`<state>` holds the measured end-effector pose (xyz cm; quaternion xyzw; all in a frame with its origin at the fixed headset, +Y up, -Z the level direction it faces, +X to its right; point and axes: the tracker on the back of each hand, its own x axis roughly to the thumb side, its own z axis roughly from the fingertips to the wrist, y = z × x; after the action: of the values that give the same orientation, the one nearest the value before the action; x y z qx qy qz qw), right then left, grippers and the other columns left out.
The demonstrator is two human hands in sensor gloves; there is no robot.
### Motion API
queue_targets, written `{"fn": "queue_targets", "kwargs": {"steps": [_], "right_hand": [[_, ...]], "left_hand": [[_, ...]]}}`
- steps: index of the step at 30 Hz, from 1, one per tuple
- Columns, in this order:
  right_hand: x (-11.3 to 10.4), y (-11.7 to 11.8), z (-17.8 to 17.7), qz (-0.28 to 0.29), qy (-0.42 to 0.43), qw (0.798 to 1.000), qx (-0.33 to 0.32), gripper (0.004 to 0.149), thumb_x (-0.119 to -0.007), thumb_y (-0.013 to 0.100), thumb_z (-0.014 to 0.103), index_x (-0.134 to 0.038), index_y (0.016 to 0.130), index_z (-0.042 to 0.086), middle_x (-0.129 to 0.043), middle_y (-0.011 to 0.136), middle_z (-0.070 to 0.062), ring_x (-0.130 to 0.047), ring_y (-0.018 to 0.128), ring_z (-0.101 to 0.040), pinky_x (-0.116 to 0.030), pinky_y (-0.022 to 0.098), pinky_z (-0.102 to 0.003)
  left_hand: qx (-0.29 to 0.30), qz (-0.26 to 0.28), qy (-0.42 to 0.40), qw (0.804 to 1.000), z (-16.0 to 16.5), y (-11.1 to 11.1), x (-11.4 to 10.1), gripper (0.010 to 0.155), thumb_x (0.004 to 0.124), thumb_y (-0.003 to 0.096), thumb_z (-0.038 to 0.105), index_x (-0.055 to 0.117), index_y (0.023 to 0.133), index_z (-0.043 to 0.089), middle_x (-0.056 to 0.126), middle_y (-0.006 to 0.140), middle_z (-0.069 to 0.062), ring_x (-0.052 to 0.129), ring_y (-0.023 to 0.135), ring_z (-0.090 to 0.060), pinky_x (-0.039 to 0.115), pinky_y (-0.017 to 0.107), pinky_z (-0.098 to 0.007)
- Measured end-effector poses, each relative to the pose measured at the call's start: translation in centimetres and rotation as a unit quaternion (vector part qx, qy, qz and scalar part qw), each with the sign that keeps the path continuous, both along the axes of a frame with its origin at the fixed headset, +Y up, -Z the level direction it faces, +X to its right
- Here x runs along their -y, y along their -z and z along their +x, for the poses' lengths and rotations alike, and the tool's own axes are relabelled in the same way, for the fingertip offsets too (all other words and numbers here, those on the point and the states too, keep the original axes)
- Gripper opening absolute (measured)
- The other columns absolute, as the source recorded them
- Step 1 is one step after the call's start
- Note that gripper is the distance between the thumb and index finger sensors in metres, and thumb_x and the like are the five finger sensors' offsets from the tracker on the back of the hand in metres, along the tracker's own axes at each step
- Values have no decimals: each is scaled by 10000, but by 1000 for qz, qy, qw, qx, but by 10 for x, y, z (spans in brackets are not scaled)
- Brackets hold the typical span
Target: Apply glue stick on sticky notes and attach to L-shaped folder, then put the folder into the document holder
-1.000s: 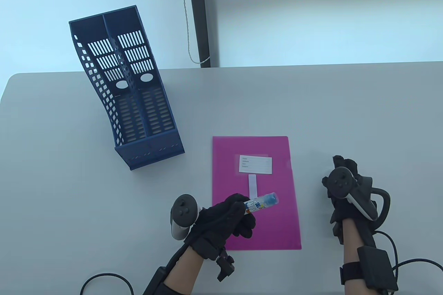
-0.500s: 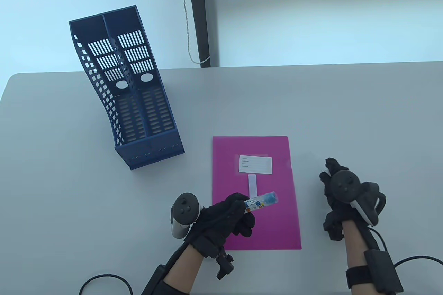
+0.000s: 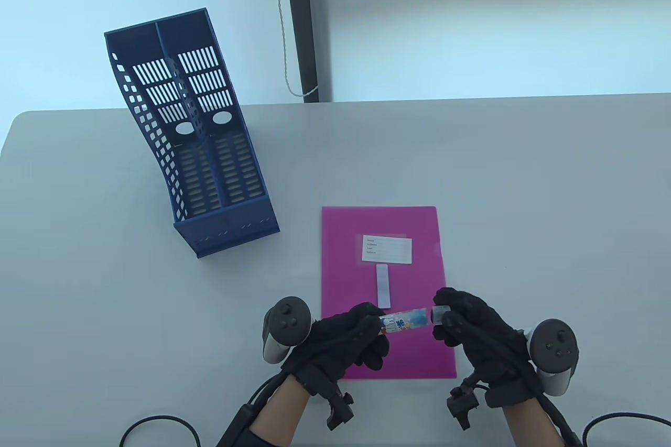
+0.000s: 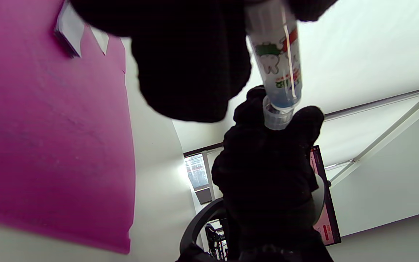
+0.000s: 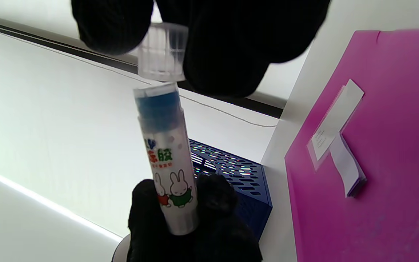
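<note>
A: Table view. What changed?

B: Right hand [image 3: 474,334] was idle on the table to the right of the folder a second ago. Now it's over the pink folder [image 3: 409,227], fingertips pinching the clear cap [image 3: 440,315] at the end of the glue stick [image 3: 401,322]. Left hand [image 3: 341,339] has barely moved and keeps its grip on the tube's lower end.

A: Meaning?

B: My read: capping or uncapping, can't tell which. The narrow white sticky note [image 3: 383,285] lies on the folder below a white label [image 3: 387,249], so it may already be stuck. Blue document holder [image 3: 194,153] stands far left, both slots without a folder. That step isn't done.

A: Left wrist view?

B: Left fingers [image 4: 195,62] are curled round the printed tube [image 4: 278,62]. The right hand [image 4: 267,174] comes in from across and pinches the cap [image 4: 277,117] at the tip. Folder [image 4: 49,127] fills the left side.

A: Right wrist?

B: Clearest one. Cap [image 5: 162,51] is pinched between the right fingertips [image 5: 111,25], just off the tube [image 5: 166,156], small gap. Blue glue shows at the tube's open end. Left hand [image 5: 191,225] wraps the base. Note [image 5: 347,163] and label sit on the folder [image 5: 376,203] at right, holder [image 5: 231,182] behind.

A: Poses?

B: Both hands low over the folder's near edge, tube roughly level between them, trackers facing up.
</note>
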<state>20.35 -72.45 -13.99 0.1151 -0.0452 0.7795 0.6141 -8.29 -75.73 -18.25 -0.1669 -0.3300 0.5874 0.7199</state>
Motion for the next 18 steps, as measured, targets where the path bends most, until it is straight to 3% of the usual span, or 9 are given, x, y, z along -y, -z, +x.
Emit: {"fn": "queue_targets", "kwargs": {"steps": [12,18], "right_hand": [[2,-6,-11,1,-33,999,-30,558,-747,563,458,-703,979,88,-908,738,-128,-958,508,-155,-815,373,-296],[9,-5,-14,-43,15,997,-56,517,-732,579,431,-699,974,101,-891,721,-151,-932,493,-167,-796,381,-316]], "left_hand": [[9,38,50,998,1,-2,-5,623,543,623,503,737,857,-41,984,553,-111,1016,301,-192,824,229,-304],[-4,84,101,991,5,-8,-14,633,475,605,531,732,819,-7,960,511,-53,998,251,-155,815,190,-282]]}}
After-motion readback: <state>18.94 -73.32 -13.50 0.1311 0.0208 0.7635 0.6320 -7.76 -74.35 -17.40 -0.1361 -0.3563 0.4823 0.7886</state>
